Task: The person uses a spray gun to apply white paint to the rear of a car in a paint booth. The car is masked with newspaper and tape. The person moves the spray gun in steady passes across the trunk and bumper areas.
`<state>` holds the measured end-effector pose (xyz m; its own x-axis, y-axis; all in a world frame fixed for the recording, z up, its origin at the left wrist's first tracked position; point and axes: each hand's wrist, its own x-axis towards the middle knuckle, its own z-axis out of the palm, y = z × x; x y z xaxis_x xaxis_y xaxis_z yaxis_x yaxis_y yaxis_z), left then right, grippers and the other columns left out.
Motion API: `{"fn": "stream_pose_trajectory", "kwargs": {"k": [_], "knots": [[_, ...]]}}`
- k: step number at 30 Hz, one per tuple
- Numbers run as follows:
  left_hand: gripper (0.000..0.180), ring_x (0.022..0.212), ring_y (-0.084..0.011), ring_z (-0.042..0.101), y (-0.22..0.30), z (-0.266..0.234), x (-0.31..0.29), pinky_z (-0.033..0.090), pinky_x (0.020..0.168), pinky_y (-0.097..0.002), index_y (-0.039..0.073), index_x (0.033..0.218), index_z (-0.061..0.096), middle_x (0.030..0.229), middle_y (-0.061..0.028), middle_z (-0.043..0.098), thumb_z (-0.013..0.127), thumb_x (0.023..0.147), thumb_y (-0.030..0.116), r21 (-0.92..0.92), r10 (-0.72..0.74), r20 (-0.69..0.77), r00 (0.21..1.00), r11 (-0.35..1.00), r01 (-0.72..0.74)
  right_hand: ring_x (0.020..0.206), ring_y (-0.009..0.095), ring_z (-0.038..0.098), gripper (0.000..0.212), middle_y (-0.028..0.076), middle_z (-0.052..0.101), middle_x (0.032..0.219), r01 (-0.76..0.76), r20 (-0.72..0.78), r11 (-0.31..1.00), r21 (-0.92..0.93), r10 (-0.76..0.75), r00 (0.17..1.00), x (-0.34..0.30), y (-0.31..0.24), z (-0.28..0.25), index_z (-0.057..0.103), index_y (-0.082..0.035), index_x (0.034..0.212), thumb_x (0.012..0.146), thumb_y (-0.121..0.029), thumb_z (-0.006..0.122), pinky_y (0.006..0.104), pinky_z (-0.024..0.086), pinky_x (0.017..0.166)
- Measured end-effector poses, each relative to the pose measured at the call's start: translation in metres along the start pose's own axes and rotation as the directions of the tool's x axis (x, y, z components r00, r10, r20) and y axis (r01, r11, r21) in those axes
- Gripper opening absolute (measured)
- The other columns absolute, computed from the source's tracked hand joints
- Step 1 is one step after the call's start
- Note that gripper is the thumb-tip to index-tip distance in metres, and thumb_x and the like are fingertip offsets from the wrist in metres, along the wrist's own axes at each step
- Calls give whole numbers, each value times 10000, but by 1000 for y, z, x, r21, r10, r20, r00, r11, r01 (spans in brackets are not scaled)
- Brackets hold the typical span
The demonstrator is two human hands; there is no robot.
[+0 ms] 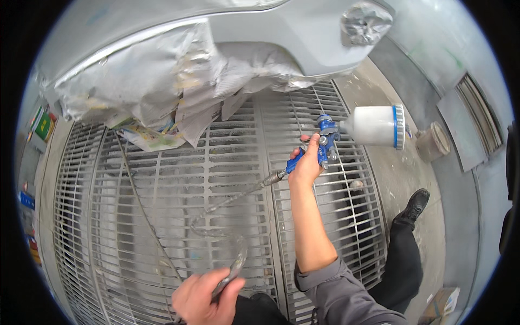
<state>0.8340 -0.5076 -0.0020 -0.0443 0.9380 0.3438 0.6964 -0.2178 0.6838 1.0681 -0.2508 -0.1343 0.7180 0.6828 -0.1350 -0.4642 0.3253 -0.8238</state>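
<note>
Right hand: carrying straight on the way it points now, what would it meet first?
With the spray gun leading, the right hand would likely meet the grey panel first, though the depth is unclear.

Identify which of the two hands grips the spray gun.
The right hand, which grips the blue spray gun by its handle; the left hand holds the hose.

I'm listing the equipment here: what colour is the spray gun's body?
Mostly blue; the spray gun's body shows best in the head view.
</note>
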Motion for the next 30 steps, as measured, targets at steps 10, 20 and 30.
{"fn": "stream_pose_trajectory", "kwargs": {"k": [10,20,30], "knots": [[253,554,-186,575,17,46,15,424,518,-307,47,957,757,692,-71,643,904,752,63,73,78,-24,997,994,-76,586,89,562,315,51,733,970,-12,214,982,-187,53,975,-12,-52,-44,657,-67,1300,1041,-239,702,262,431,510],[218,638,-235,656,87,3,2,501,585,-350,89,973,760,763,-80,687,876,791,120,704,-62,142,988,708,-56,579,80,593,191,6,653,669,-336,329,940,62,299,896,-37,4,-25,737,-2,942,950,-183,799,264,462,537],[156,815,-346,726,128,-18,-3,575,745,-445,69,980,781,902,-147,760,836,867,160,856,-259,182,949,516,-23,575,49,545,207,-26,625,662,-440,564,891,109,309,766,-52,21,19,703,-27,905,942,-204,804,254,429,540]]}}
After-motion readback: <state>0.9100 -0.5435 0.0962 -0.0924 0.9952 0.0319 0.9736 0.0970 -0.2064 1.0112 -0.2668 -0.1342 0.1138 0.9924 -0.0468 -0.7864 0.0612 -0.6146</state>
